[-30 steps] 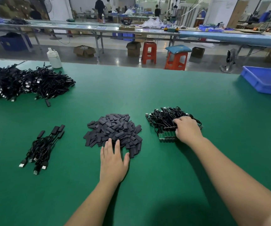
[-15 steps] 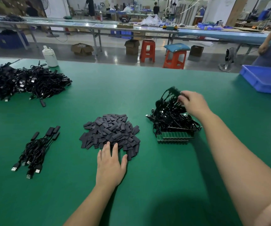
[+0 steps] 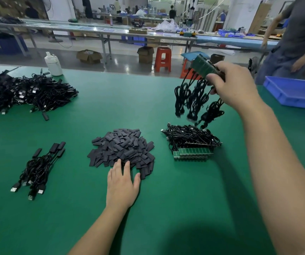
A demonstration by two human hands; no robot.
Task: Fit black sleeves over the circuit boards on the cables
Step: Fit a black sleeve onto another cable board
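Green desk [image 3: 93,111]: carries every pile.
Right hand [image 3: 234,85]: raised above the desk, fingers curled round a row of circuit boards [image 3: 202,66]; their black cables [image 3: 194,100] dangle below.
Left hand [image 3: 122,184]: flat, fingers straight, tips touching the sleeve pile [image 3: 123,146].
Remaining boards [image 3: 193,153]: on the desk right of the sleeves.
Sleeved cables [image 3: 39,166]: left of the sleeves.

table [image 3: 93,111] green | sleeves [image 3: 122,146] black | boards [image 3: 194,153] green | bin [image 3: 295,92] blue
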